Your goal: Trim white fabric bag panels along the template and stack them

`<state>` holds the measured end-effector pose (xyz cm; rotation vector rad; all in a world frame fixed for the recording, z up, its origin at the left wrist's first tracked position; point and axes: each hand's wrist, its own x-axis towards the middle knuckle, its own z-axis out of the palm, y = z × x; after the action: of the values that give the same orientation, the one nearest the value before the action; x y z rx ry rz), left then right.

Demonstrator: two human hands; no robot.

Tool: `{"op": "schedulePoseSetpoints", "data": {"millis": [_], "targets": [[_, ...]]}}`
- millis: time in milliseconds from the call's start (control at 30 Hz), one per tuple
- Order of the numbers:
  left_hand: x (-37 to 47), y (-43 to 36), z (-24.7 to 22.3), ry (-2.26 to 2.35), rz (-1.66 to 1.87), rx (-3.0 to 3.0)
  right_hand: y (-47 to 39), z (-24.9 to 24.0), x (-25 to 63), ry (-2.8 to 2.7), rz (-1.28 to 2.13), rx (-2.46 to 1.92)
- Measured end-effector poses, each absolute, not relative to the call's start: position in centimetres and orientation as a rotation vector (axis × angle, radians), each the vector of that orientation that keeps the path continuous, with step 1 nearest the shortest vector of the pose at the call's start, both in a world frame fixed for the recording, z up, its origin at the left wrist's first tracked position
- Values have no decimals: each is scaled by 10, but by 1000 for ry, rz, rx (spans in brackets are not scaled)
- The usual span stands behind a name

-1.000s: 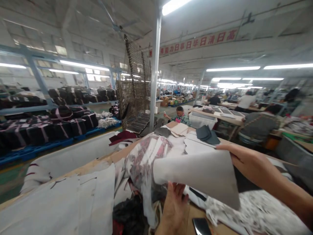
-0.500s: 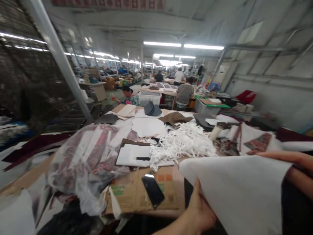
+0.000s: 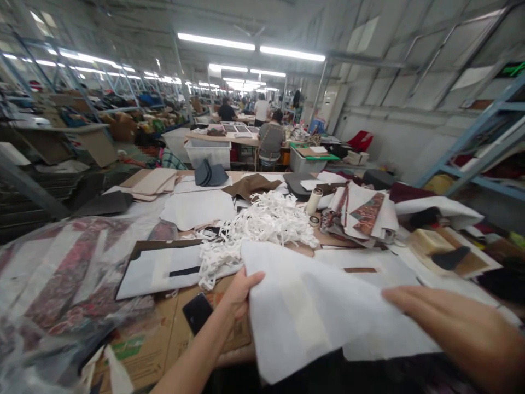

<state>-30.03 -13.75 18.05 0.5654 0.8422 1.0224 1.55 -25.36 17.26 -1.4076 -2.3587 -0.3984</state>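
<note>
One head-worn view looks forward and down, close over the worktable (image 3: 229, 334)

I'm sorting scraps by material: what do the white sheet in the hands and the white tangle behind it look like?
White sheet: thin matte non-woven or interlining fabric, probably; it drapes limply. White tangle: narrow offcut strips of similar white material, apparently.

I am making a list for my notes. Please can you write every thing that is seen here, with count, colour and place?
sheet: one, white, near table edge, held by both hands
phone: one, black, on cardboard left of sheet
strips: one pile, white, table middle
bag: one, clear, patterned cloth inside, left
roll: one, pale, upright, right of strips
bins: two, clear, behind table
people: several, at far benches
left hand: grips sheet's left edge
right hand: on sheet's right side
</note>
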Motion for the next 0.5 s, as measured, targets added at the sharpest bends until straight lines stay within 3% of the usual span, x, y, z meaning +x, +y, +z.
{"op": "schedulePoseSetpoints", "data": {"millis": [200,267,367,433,500], "targets": [[-359,-170,72,1319,755,893,-282,64,-19,-2834,95,-1330],[-363,-181,38,1493,641,1115,-276,49,-21,-2860,484,-1440],[-363,-192,8,1663,342,1333,-239,44,-7,-2479,1059,-1675],[-361,-190,1,1685,281,1373,-199,42,13,-2147,1076,-1889],[-357,-180,0,1691,428,1355,-158,33,36,-1880,874,-2139]]}}
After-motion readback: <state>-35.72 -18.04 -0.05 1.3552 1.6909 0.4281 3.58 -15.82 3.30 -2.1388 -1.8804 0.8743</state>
